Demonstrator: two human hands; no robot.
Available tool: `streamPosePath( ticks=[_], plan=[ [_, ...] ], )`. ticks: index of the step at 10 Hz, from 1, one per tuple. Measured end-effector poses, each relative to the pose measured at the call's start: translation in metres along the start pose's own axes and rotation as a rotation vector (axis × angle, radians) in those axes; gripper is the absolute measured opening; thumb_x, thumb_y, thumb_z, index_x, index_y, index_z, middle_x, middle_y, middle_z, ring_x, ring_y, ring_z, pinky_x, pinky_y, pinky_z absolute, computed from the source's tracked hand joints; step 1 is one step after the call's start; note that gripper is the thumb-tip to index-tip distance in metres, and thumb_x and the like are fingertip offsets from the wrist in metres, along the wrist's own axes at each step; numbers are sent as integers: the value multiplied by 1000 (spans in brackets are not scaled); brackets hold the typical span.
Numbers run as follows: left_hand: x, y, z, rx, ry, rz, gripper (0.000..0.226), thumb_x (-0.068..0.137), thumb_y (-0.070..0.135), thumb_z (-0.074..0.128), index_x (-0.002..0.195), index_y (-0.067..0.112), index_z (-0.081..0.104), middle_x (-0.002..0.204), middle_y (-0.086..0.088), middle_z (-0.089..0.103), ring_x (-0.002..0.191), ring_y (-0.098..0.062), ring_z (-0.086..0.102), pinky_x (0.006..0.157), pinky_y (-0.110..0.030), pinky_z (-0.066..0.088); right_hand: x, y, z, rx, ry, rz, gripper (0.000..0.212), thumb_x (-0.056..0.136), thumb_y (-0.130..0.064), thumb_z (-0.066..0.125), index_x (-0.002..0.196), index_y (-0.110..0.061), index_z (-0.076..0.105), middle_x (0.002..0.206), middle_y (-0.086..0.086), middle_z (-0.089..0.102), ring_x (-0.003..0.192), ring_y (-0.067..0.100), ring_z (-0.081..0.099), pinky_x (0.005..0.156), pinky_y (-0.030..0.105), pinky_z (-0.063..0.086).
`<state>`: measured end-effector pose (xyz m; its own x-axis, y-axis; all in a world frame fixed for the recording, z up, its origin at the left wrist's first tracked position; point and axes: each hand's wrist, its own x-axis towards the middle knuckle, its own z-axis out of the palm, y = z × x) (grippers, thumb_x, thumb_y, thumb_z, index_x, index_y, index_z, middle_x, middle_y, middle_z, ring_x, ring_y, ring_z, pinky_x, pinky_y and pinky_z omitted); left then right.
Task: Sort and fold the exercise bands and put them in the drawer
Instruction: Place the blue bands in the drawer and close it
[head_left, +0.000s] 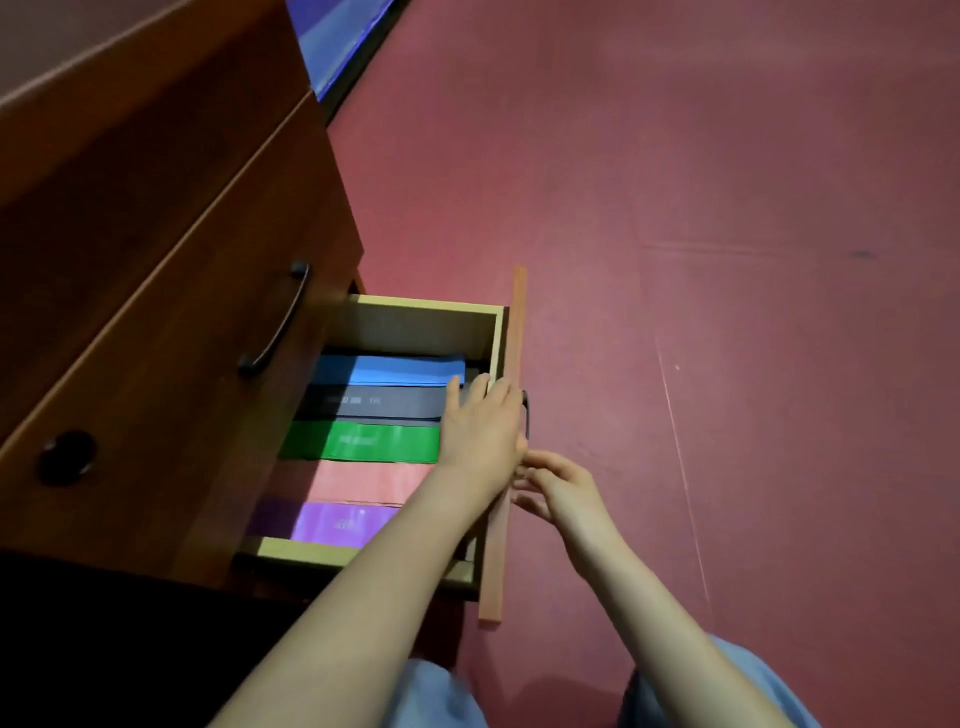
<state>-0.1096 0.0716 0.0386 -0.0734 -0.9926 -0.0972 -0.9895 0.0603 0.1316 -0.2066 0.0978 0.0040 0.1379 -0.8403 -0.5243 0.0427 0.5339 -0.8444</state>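
Observation:
The bottom drawer (426, 319) of a brown wooden cabinet stands pulled out. Folded exercise bands lie in it side by side: a blue band (387, 370), a dark grey band (374, 402), a green band (358, 441), a pink band (358, 480) and a purple band (337, 522). My left hand (480, 421) reaches over the drawer, its straight fingers resting on the ends of the blue and grey bands by the drawer front. My right hand (553, 483) is outside the drawer front (506, 467), fingers loosely spread and touching it, holding nothing.
The cabinet (156, 260) fills the left, with a shut upper drawer carrying a dark handle (278, 322). A dark red floor (701, 260) lies to the right. Something blue (332, 36) lies past the cabinet at the top. My knees in light jeans (431, 696) are at the bottom.

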Motion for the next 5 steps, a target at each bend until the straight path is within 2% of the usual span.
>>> streamPosePath(
  ticks=[1, 2, 3, 4, 5],
  plan=[
    [-8, -29, -7, 90, -19, -38, 48, 91, 20, 40, 137, 11, 29, 148, -4, 30, 142, -20, 12, 115, -45, -1, -5, 4, 33, -24, -73, 48, 36, 86, 11, 34, 78, -14, 58, 70, 2, 56, 47, 0, 54, 56, 12, 47],
    [-16, -58, -16, 183, -18, -71, 51, 92, 20, 42, 139, 12, 25, 150, -5, 26, 143, -23, 7, 115, -46, -3, -7, 6, 67, -70, -146, 54, 33, 86, 10, 35, 94, -11, 60, 74, -2, 58, 63, 3, 54, 64, 15, 46],
    [-22, -88, -18, 268, -17, -120, 56, 91, 18, 45, 141, 12, 21, 154, -11, 12, 144, -27, -2, 116, -44, -4, -2, 7, 101, -113, -207, 59, 36, 85, 9, 36, 107, -6, 60, 89, 3, 60, 71, 4, 54, 69, 17, 47],
    [-29, -109, -26, 298, 29, -151, 56, 91, 13, 41, 141, 14, 17, 155, -16, -8, 142, -31, -15, 115, -44, -8, 6, 9, 130, -103, -286, 64, 36, 86, 11, 34, 112, 2, 57, 95, 8, 59, 78, 12, 54, 77, 25, 52],
    [-33, -124, -17, 324, 31, -155, 56, 93, 9, 36, 143, 12, 11, 153, -20, -15, 141, -33, -18, 115, -46, -8, 13, 10, 155, -79, -362, 55, 26, 87, 10, 40, 99, -3, 59, 84, 6, 61, 70, 8, 56, 64, 14, 48]
  ],
)
